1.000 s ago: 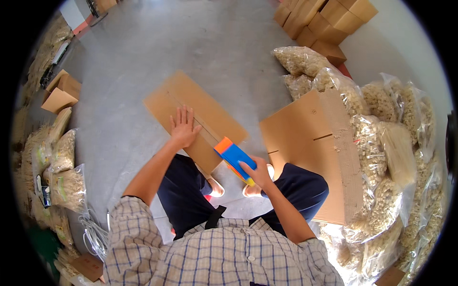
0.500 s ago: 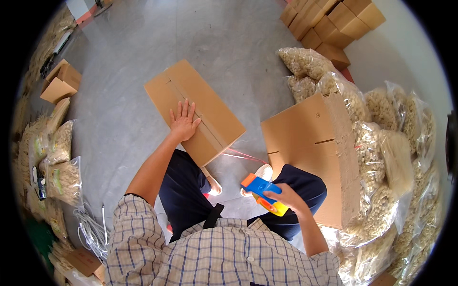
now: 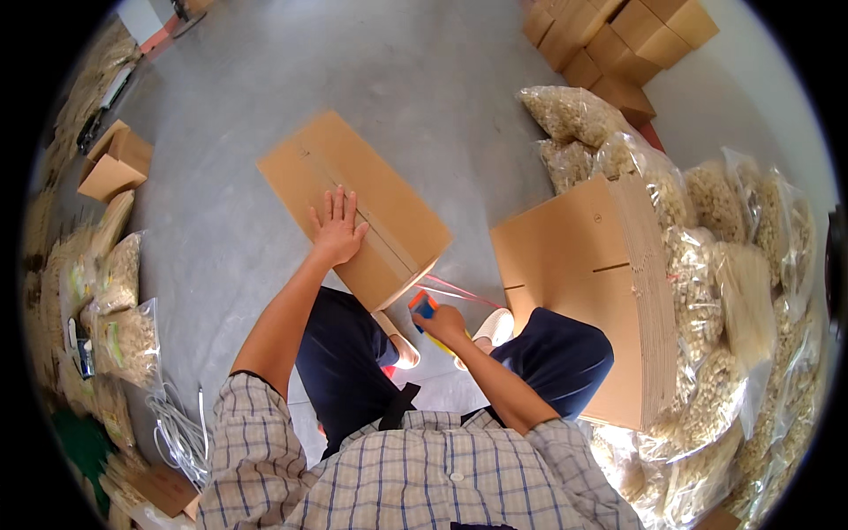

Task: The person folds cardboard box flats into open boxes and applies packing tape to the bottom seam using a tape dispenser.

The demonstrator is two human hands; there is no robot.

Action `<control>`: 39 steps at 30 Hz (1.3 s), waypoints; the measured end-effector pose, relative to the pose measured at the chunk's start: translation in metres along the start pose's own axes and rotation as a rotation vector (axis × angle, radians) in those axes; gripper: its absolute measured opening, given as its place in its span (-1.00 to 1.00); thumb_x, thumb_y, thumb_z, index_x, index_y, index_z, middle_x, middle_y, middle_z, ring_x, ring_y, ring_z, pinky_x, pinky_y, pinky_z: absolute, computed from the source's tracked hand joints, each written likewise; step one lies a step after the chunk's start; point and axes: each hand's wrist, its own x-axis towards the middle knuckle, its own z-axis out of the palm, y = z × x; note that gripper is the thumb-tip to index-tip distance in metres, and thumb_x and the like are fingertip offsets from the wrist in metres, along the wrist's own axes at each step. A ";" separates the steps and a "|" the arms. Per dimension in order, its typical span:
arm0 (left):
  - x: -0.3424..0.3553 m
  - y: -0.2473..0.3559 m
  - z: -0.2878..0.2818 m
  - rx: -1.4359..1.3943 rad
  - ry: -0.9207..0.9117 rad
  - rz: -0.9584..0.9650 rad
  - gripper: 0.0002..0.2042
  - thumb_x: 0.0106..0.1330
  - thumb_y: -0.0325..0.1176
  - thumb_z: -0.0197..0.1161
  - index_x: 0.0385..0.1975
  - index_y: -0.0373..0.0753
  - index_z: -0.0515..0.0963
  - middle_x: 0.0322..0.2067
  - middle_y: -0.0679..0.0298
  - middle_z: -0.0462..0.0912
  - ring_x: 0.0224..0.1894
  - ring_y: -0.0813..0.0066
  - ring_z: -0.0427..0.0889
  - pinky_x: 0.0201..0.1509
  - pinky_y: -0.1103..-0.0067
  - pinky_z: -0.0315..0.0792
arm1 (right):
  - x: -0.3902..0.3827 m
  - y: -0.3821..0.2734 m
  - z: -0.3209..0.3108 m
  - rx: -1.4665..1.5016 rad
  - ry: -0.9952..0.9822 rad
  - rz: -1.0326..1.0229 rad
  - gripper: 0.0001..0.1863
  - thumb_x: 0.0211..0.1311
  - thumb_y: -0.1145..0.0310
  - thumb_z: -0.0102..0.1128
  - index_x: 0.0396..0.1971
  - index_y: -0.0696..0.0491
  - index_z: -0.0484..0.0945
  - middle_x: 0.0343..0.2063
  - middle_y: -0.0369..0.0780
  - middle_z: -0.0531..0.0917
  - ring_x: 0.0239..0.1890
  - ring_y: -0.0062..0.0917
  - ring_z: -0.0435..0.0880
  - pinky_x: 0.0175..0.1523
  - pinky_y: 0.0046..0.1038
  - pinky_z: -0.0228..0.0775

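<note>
A closed brown cardboard box (image 3: 380, 190) stands on the floor before me, its flaps meeting along a centre seam. My left hand (image 3: 337, 237) lies flat on top of it across the seam, fingers spread. My right hand (image 3: 446, 325) is wrapped round a tape dispenser (image 3: 424, 306), blue with an orange front end and some yellow showing below. The dispenser is close to the box's near right end; whether it touches the cardboard I cannot tell. My fingers and wrist cover much of the dispenser.
A stack of flattened cartons (image 3: 574, 283) leans by my right knee against clear bags (image 3: 698, 353) of pale pieces. More boxes (image 3: 609, 49) are piled far right. On the left are an open carton (image 3: 117, 162), filled bags (image 3: 128, 340) and a coiled white cable (image 3: 177, 433). Pink strapping (image 3: 459, 291) lies between my feet.
My right hand has brought the tape dispenser left and forward, from above my right knee to the box's near end. My left hand stays flat on the box, which has shifted slightly left.
</note>
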 end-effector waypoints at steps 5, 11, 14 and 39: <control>-0.009 0.009 0.002 -0.102 -0.064 -0.021 -0.27 0.19 0.10 -0.17 0.27 -0.13 -0.24 0.30 0.17 -0.42 0.33 0.15 -0.48 0.25 0.09 -0.51 | -0.044 0.037 0.000 1.225 0.095 0.301 -0.49 -0.03 0.01 0.20 -0.42 0.24 0.49 -0.48 -0.17 0.59 -0.47 -0.46 0.61 -0.38 -0.46 0.44; -0.038 0.063 -0.028 -0.252 -0.230 0.113 -0.23 0.15 0.14 -0.11 0.25 -0.22 -0.15 0.25 -0.04 -0.14 0.29 0.04 -0.15 0.27 0.15 -0.26 | -0.041 0.045 -0.030 1.762 0.431 0.498 -0.52 -0.03 0.02 0.20 -0.27 0.11 0.43 -0.44 -0.21 0.57 -0.42 -0.40 0.59 -0.28 -0.39 0.47; -0.014 0.037 -0.046 -0.659 -0.149 0.061 -0.26 0.14 0.08 0.01 0.21 -0.27 -0.01 0.14 -0.08 0.15 0.22 0.04 0.09 0.25 0.29 -0.03 | -0.044 0.049 -0.053 1.561 0.531 0.585 -0.52 -0.04 0.04 0.21 -0.26 0.12 0.43 -0.45 -0.24 0.57 -0.43 -0.45 0.59 -0.29 -0.42 0.47; -0.037 -0.176 -0.067 -1.199 0.990 -0.046 -0.43 0.04 -0.53 0.08 0.14 -0.19 0.19 0.15 0.19 0.21 0.23 0.38 0.09 0.26 0.48 -0.05 | -0.047 -0.033 -0.156 1.194 0.571 -0.372 -0.60 0.06 0.31 0.17 -0.17 0.26 0.38 -0.36 -0.12 0.58 -0.42 -0.52 0.59 -0.26 -0.52 0.45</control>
